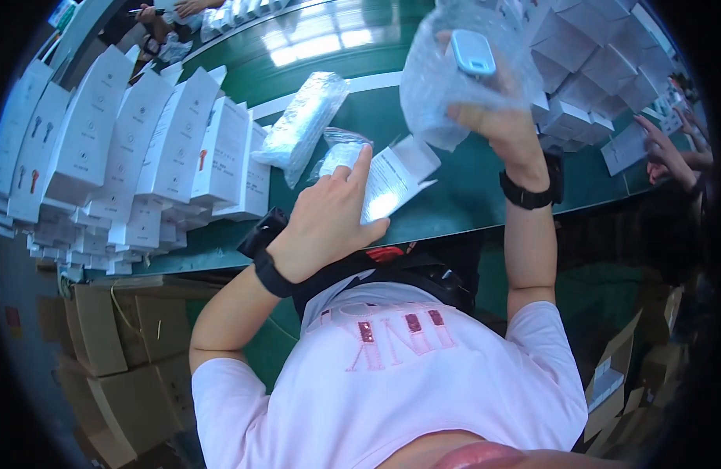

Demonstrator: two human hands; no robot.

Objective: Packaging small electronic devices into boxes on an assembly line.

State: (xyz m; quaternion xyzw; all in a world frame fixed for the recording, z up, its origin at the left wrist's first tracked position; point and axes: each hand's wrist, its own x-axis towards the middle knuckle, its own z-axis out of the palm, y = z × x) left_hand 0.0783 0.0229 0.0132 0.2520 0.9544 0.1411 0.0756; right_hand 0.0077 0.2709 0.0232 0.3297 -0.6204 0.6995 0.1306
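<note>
My right hand (497, 117) is raised above the green table (470, 195). It grips a bubble-wrap bag (439, 86) with a small light-blue and white device (471, 53) at the bag's mouth. My left hand (329, 223) rests flat on the table's near part, its fingers on a folded white paper leaflet (396, 176) and a small clear plastic bag (337, 155). Both wrists wear black bands. A second bubble-wrapped packet (302, 125) lies on the table just left of the left hand.
Rows of upright white product boxes (141, 148) stand at the left. More white boxes (587, 62) are piled at the right. Another person's hands (673, 152) work at the far right, and other hands (161, 16) at the top left. Brown cardboard cartons (118, 352) sit below the table.
</note>
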